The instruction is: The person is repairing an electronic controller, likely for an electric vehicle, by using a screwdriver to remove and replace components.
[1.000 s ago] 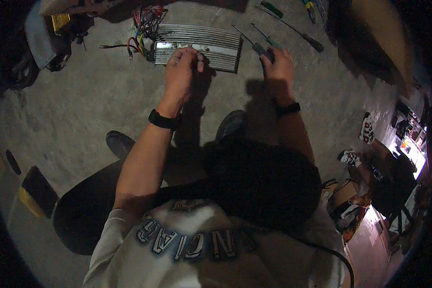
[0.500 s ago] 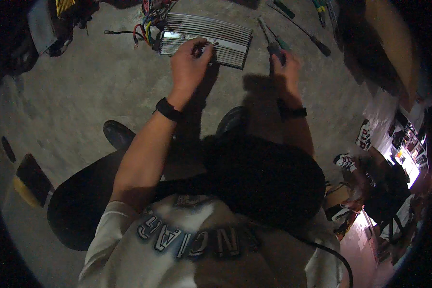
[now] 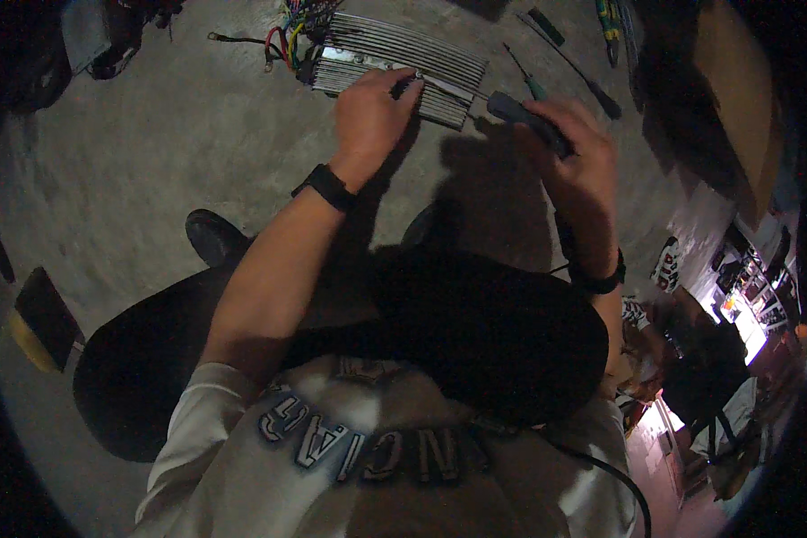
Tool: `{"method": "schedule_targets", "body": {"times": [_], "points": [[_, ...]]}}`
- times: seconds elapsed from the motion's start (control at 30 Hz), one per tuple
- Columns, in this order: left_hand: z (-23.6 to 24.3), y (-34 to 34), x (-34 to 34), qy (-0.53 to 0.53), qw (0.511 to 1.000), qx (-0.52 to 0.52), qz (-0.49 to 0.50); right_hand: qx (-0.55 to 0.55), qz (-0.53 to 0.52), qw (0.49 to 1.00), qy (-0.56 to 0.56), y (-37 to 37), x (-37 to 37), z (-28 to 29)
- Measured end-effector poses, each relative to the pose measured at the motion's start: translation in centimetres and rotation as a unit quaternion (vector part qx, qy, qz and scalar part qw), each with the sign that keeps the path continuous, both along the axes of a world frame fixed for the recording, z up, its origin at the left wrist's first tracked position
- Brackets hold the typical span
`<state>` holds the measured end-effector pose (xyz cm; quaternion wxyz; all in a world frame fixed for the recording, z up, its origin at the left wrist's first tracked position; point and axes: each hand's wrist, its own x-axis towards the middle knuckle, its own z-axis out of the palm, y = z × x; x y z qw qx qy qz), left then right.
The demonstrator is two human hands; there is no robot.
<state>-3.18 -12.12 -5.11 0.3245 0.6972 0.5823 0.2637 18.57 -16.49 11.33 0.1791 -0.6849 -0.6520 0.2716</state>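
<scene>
A finned metal controller box (image 3: 394,45) lies on the concrete floor ahead of me, with colored wires (image 3: 287,40) leaving its left end. My left hand (image 3: 368,125) reaches over its near side, thumb and forefinger closed together by a small bright screw-like piece on the fins. Whether they grip that piece is too small to tell. Wrapped in my right hand (image 3: 578,134) is a screwdriver (image 3: 518,113) with a dark handle. Its shaft points left, over the right end of the box.
Right of the box lie a green-handled screwdriver (image 3: 533,86), a long dark-handled screwdriver (image 3: 603,99) and yellow-green-handled pliers (image 3: 611,36). A cardboard panel (image 3: 735,99) stands at the far right. Another person's shoe (image 3: 665,264) shows at the right.
My right hand has lifted the dark-handled screwdriver off the floor and turned it so its shaft points left at the box. My left hand stays at the fins.
</scene>
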Motion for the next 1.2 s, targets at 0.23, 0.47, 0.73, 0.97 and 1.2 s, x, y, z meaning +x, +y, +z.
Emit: {"method": "schedule_targets", "body": {"times": [0.23, 0.47, 0.73, 0.97, 1.2], "points": [[-0.1, 0.1, 0.0, -0.016, 1.0, 0.01, 0.007, 0.034, 0.089, 0.994, -0.044, 2.0, -0.4, 0.3], [-0.5, 0.0, 0.1, -0.02, 0.999, 0.027, 0.018, 0.007, 0.085, 0.995, -0.06, 2.6, -0.8, 0.6], [-0.5, 0.1, 0.1, -0.029, 0.999, 0.023, 0.012, 0.0, 0.118, 0.989, -0.094, 3.6, -1.5, 1.2], [-0.2, 0.2, -0.1, -0.027, 0.999, 0.023, 0.007, -0.025, 0.23, 0.957, -0.177, 5.8, -4.0, 3.1], [-0.3, 0.4, 0.0, -0.03, 1.0, 0.0, 0.005, -0.026, 0.374, 0.903, -0.208, 7.9, -5.2, 3.2]]}}
